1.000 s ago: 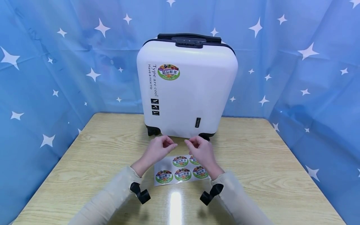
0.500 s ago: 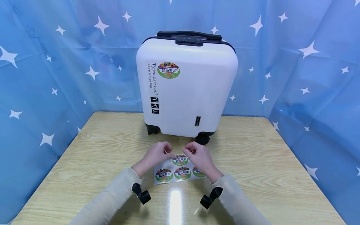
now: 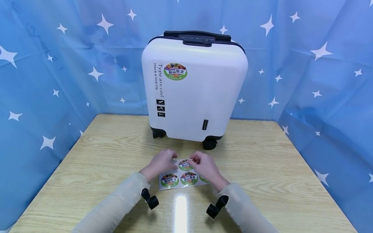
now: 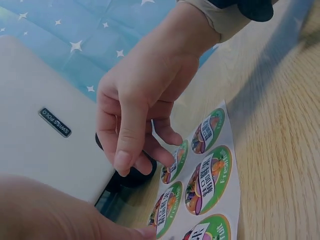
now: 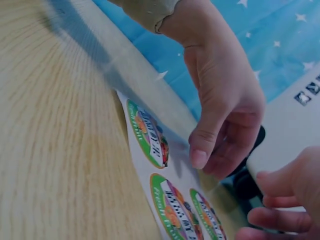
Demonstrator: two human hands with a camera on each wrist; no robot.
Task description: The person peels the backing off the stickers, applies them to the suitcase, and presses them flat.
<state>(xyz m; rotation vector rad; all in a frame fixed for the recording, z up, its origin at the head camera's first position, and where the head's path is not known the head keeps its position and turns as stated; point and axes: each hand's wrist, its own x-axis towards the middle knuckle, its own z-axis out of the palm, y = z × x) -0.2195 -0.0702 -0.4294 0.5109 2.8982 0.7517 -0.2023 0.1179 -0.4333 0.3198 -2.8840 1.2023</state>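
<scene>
A white sheet of round fruit stickers (image 3: pixel 189 179) lies on the wooden table, with colourful fruit and a green lower border on each label. My left hand (image 3: pixel 162 164) hovers at the sheet's upper left, over a part without a sticker; its thumb and fingers are loosely bent and hold nothing. My right hand (image 3: pixel 205 165) is over the upper right, its thumb close to the top middle sticker (image 3: pixel 185 165). In the left wrist view the right hand (image 4: pixel 145 95) has its fingers spread apart above the labels. The right hand hides the sheet's right end in the head view.
Behind the sheet stands a white suitcase (image 3: pixel 186 97) with a black handle (image 3: pixel 196 34) and black wheels (image 3: pixel 209 144). One fruit sticker (image 3: pixel 175 71) is on its upper left front. A blue curtain (image 3: pixel 314 81) with white stars surrounds the table (image 3: pixel 262 171).
Both hands have come down and back from near the suitcase's foot to the sheet. Thumbs and fingers, earlier held close together, are now farther apart. The head view has shifted slightly.
</scene>
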